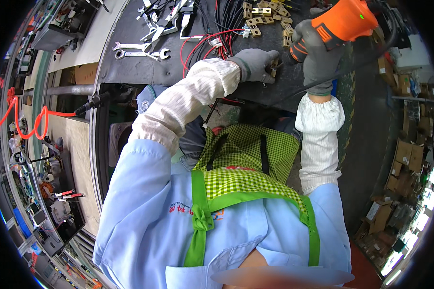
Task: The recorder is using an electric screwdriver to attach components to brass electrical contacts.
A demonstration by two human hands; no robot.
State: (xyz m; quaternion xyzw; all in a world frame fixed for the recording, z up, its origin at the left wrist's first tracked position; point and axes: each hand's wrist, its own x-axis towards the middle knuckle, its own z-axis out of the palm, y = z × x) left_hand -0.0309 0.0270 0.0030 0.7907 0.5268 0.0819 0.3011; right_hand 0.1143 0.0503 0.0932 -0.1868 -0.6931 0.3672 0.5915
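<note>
My right hand point(318, 58), in a grey glove, is wrapped round an orange corded power tool point(345, 21), possibly a drill. Its dark nose points left, close beside my left hand point(255, 65), also gloved in grey. Between the left thumb and fingers, near the table edge, is a small brass-coloured block point(274, 67), partly covered by the fingers. Whether the tool's tip touches the block I cannot tell. Several similar brass blocks point(263, 20) lie in a pile beyond my hands. Red and black wires point(222, 24) with metal ends run beside them.
Several spanners point(140, 54) and flat metal parts point(171, 21) lie on the dark tabletop point(130, 71) to the left. A black cable point(366, 62) crosses past my right wrist. An orange coiled hose point(43, 120) hangs at far left. Cardboard boxes point(405, 154) stand along the right.
</note>
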